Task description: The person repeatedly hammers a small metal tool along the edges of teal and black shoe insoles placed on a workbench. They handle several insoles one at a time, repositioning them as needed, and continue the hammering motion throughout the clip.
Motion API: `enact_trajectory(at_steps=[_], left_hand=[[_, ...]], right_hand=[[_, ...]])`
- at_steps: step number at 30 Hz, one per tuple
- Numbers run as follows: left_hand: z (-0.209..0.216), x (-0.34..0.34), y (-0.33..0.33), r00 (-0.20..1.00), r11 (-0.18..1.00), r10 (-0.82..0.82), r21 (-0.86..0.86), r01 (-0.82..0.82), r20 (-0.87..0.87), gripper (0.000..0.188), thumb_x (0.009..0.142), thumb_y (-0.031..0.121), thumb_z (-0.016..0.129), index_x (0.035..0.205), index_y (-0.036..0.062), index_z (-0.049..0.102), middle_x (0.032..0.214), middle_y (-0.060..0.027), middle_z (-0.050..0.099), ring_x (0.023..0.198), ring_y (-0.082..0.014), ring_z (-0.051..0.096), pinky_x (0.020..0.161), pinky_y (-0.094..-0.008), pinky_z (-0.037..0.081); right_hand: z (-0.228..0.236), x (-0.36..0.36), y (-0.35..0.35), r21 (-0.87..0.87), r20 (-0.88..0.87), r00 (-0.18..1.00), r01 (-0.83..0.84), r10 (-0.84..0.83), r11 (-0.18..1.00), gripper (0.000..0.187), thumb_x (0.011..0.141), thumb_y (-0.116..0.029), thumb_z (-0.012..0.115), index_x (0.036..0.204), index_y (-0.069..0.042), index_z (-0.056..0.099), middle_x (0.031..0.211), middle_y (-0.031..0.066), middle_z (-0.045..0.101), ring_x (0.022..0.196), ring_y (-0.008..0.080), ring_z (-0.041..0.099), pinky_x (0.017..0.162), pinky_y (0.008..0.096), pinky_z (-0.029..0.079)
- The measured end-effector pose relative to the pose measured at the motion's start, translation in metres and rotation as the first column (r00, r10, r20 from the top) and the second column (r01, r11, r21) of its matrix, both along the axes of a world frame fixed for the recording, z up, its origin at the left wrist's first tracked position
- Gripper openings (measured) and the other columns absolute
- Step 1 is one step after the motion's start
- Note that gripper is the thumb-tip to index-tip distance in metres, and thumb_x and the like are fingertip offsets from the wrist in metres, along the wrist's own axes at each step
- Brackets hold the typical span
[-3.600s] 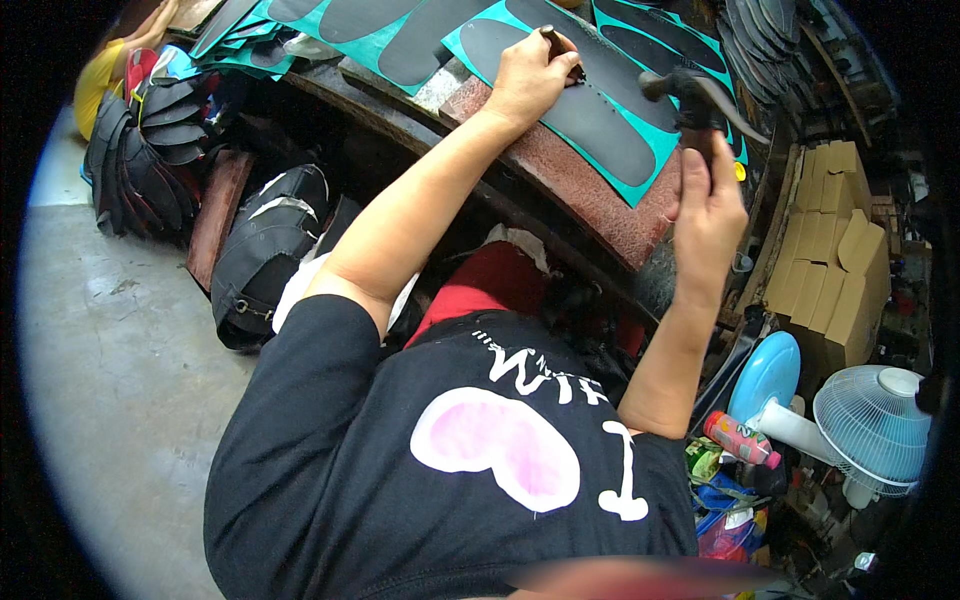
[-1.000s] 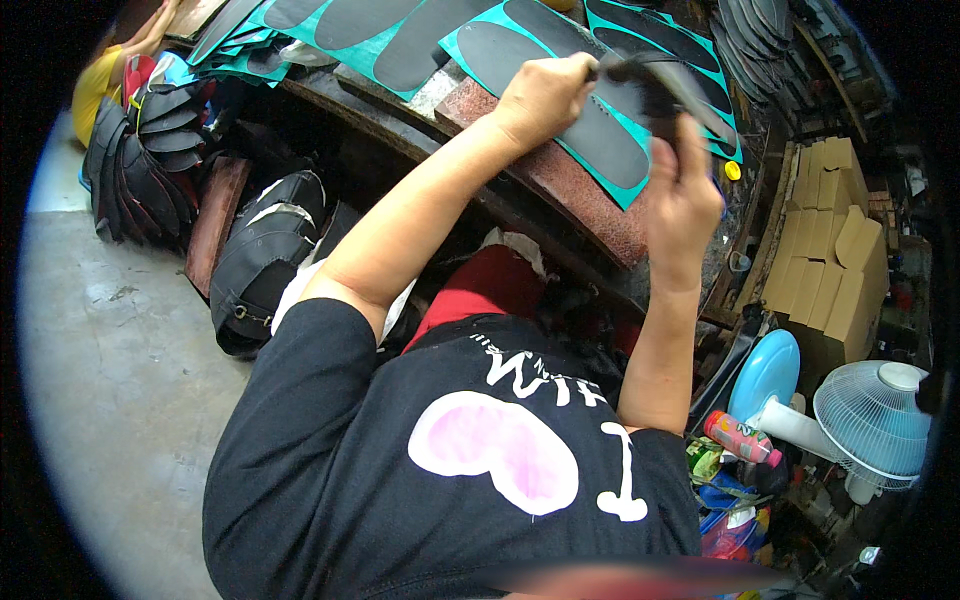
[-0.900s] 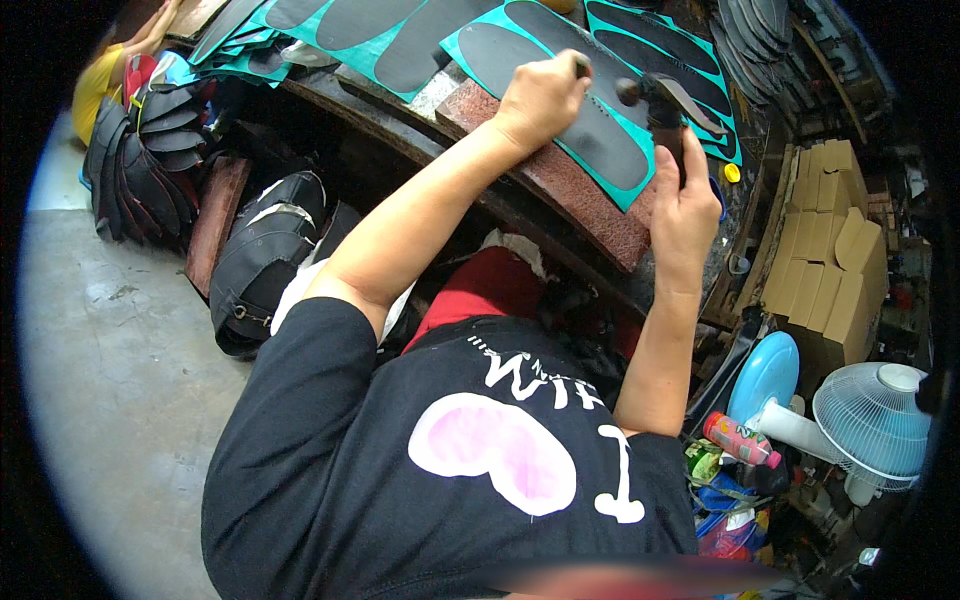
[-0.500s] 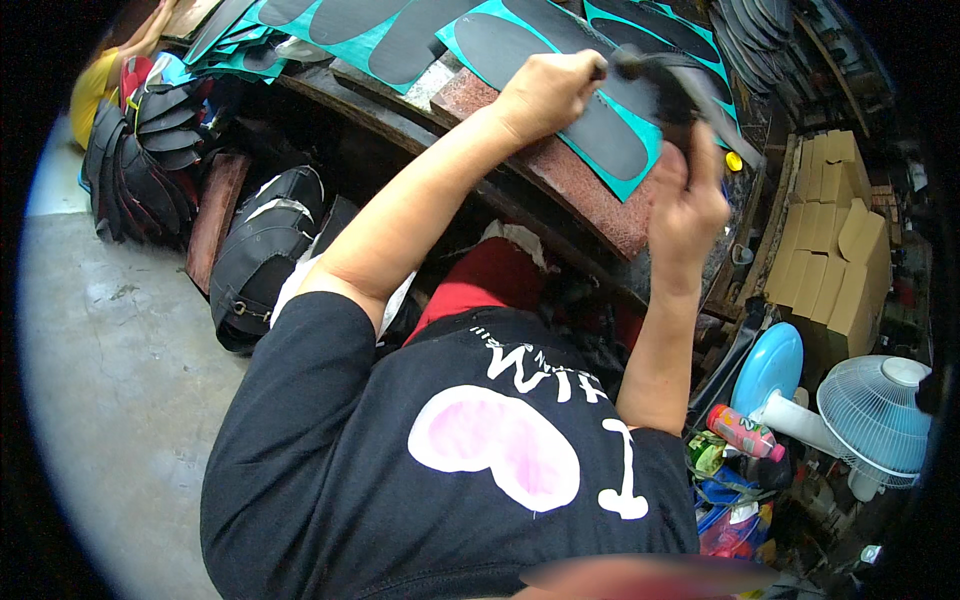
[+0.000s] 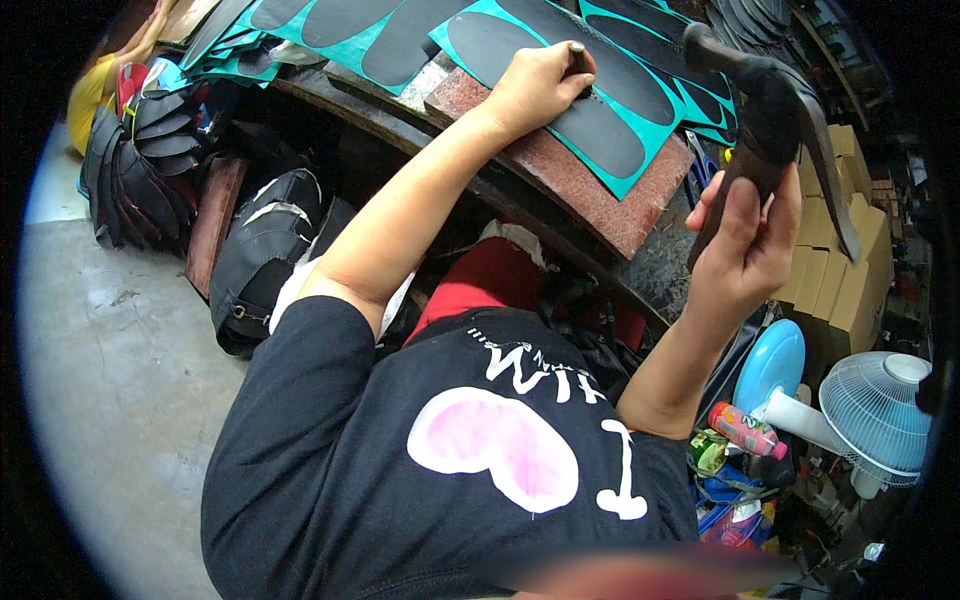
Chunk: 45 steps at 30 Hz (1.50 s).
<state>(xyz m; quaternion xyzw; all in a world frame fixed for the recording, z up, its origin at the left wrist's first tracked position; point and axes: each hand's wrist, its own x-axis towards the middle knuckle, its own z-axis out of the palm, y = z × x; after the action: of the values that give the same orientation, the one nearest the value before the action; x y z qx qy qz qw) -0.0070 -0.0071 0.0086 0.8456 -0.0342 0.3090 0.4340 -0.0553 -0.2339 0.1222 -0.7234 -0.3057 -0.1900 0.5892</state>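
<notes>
In my raised right hand (image 5: 748,235) is a dark hammer (image 5: 775,110), gripped by its handle, its head held up right of the bench. My left hand (image 5: 535,92) is closed around a short dark punch-like tool (image 5: 577,66), which stands over a teal sheet (image 5: 622,188) bearing dark grey sole shapes (image 5: 600,140). The tool's lower tip is hidden by my fingers. Under the sheet lies a reddish speckled stone slab (image 5: 655,205), its right and front edges showing.
More teal sheets with sole shapes (image 5: 335,30) cover the bench's far side. Blue-handled scissors (image 5: 700,170) lie right of the slab. Cardboard boxes (image 5: 850,270) and a blue fan (image 5: 880,415) stand at right. Bundled black pieces (image 5: 140,170) sit at left, near another person's arm (image 5: 145,40).
My right hand has swung the hammer up and to the right, away from the punch-like tool. My left hand stays nearly in place, still gripping that tool; the sheet has barely shifted.
</notes>
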Motion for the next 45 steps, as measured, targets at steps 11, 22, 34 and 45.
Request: enact_trajectory(at_steps=[11, 22, 34, 45], left_hand=[[0.004, -0.001, -0.011, 0.983, 0.938, -0.067, 0.347, 0.004, 0.169, 0.016, 0.086, 0.013, 0.067, 0.097, 0.0042, 0.057, 0.079, -0.0191, 0.064, 0.077, -0.0366, 0.065, 0.066, -0.0407, 0.052], [0.004, 0.004, -0.016, 0.983, 0.936, -0.023, 0.350, -0.042, 0.181, 0.015, 0.087, 0.016, 0.066, 0.096, 0.0056, 0.060, 0.082, -0.0168, 0.065, 0.077, -0.0354, 0.065, 0.069, -0.0396, 0.053], [0.013, -0.012, -0.004, 0.493, 0.201, -0.870, -0.892, 0.404, 0.027, 0.016, 0.093, 0.017, 0.063, 0.102, 0.0042, 0.062, 0.101, -0.0123, 0.068, 0.097, -0.0216, 0.066, 0.089, -0.0323, 0.053], [-0.003, 0.022, 0.086, 0.914, 0.871, 0.403, -0.287, -0.398, -0.043, 0.017, 0.085, 0.016, 0.067, 0.093, 0.0016, 0.064, 0.084, -0.0114, 0.067, 0.079, -0.0193, 0.064, 0.074, -0.0321, 0.050]], right_hand=[[-0.050, 0.030, 0.003, -0.652, -0.102, 0.960, 0.135, -0.262, 0.746, 0.037, 0.096, -0.034, 0.059, 0.127, -0.013, 0.060, 0.106, 0.0176, 0.068, 0.096, 0.0361, 0.067, 0.078, 0.0395, 0.052], [-0.032, 0.022, -0.001, -0.223, 0.107, 0.985, 0.153, -0.132, 0.963, 0.039, 0.095, -0.026, 0.062, 0.127, -0.005, 0.057, 0.084, 0.0163, 0.066, 0.072, 0.0265, 0.064, 0.063, 0.0334, 0.051], [-0.077, 0.048, -0.024, -0.262, -0.524, 0.834, 0.038, -0.175, 0.964, 0.043, 0.100, -0.030, 0.054, 0.136, -0.007, 0.052, 0.062, 0.0006, 0.051, 0.047, 0.0054, 0.046, 0.044, 0.0238, 0.039], [-0.080, 0.050, -0.026, -0.640, -0.332, 0.844, 0.127, -0.422, 0.758, 0.047, 0.097, -0.041, 0.053, 0.132, -0.009, 0.056, 0.091, 0.0208, 0.069, 0.084, 0.0367, 0.068, 0.074, 0.0429, 0.051]])
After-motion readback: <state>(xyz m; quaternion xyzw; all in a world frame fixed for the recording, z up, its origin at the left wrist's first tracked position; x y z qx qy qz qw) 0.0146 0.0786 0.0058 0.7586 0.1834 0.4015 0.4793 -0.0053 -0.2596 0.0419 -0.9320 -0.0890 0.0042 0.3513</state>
